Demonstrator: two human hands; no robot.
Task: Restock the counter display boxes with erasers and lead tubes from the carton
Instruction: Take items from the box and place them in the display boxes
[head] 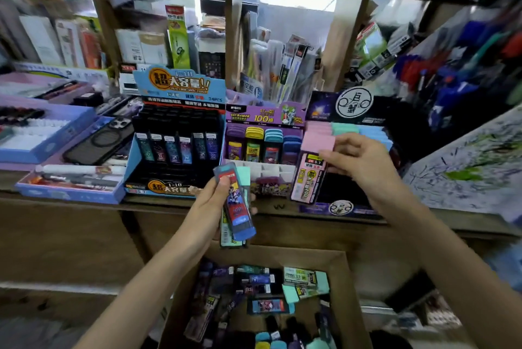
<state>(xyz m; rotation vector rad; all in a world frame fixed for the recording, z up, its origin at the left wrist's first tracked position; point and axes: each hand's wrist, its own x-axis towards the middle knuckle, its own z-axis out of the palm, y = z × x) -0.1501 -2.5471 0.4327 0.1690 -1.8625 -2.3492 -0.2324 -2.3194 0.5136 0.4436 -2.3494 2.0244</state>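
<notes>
Left hand (210, 201) gripping blue lead tube (236, 201), right hand (358, 160) pinching pink lead tube (309, 172) at dark display box (343, 207)

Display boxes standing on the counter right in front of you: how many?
3: the blue-and-black box at left, the purple box in the middle, the dark box at right. Others nearby may be blurred.
</notes>
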